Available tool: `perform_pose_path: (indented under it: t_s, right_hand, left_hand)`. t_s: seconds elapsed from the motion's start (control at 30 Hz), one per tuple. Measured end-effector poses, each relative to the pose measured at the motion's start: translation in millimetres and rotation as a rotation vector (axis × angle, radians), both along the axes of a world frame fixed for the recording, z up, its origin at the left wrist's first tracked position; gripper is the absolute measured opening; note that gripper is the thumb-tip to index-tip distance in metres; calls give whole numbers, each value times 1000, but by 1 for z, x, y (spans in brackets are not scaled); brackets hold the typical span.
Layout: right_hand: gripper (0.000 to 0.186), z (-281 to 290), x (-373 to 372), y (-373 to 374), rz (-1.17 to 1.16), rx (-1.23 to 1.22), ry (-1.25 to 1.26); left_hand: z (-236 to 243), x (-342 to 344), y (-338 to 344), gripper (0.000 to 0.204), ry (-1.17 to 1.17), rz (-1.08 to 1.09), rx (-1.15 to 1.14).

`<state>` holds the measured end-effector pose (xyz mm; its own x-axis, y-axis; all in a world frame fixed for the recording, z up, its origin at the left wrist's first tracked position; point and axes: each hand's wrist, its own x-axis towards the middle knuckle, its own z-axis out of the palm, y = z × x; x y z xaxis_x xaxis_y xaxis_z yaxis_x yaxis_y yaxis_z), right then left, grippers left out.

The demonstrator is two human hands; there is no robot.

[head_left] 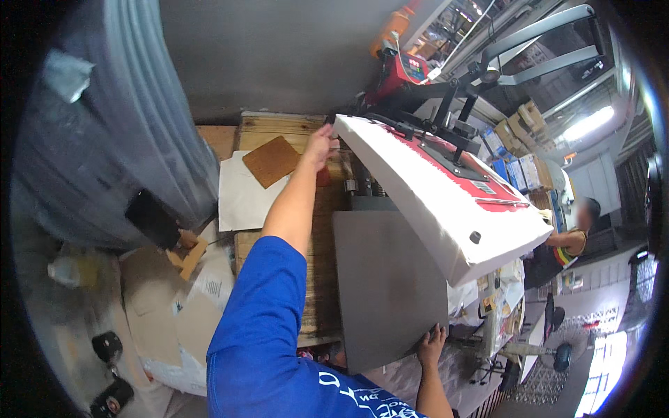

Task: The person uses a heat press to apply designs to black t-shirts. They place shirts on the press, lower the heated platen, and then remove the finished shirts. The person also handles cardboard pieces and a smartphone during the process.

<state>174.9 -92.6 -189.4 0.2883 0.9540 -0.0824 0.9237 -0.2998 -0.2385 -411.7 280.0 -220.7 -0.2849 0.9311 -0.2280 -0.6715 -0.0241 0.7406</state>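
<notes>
A heat press stands open before me, its white-wrapped upper platen [418, 202] with a red top tilted up over the flat grey lower platen [390, 285]. My left hand [319, 148] reaches out to the far left corner of the upper platen. Its fingers are curled together there, and what they hold, if anything, is hidden. At the near right edge of the lower platen rests my right hand [432, 346], fingers spread on the grey surface. Left of the press, a brown square piece [270, 161] lies partly over a white sheet [240, 195].
A wooden table [320, 279] carries the press. Red control box [408, 68] and black lever frame [543, 70] rise behind it. Grey curtain [125, 125] hangs at left above a wrapped cardboard bundle [160, 306]. Another person [568, 240] works at right beside stacked boxes [523, 171].
</notes>
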Motion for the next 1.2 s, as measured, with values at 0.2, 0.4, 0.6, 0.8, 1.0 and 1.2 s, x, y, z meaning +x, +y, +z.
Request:
perform_pose_path:
  t_s: [0.2, 0.4, 0.6, 0.8, 1.0, 1.2]
  right_hand:
    - [55, 6, -14, -17, -55, -4, -69]
    - [50, 8, -24, -20, -77, 36, -113]
    - [50, 6, -27, -17, -89, 16, -124]
    - [51, 3, -21, -19, -44, 6, -137]
    - [50, 4, -21, -21, -22, -13, -151]
    - [51, -1, -21, -19, -61, 11, -98]
  left_hand:
    - [6, -32, 13, 32, -339, 132, 227]
    - [22, -18, -15, 19, -511, 214, 311]
    - [13, -5, -28, 34, -487, 249, 334]
    - [-38, 4, -29, 66, 62, 396, 2]
    - [-43, -13, -87, 65, 693, 21, -536]
    - [-43, -28, -145, 56, 1640, -50, -568]
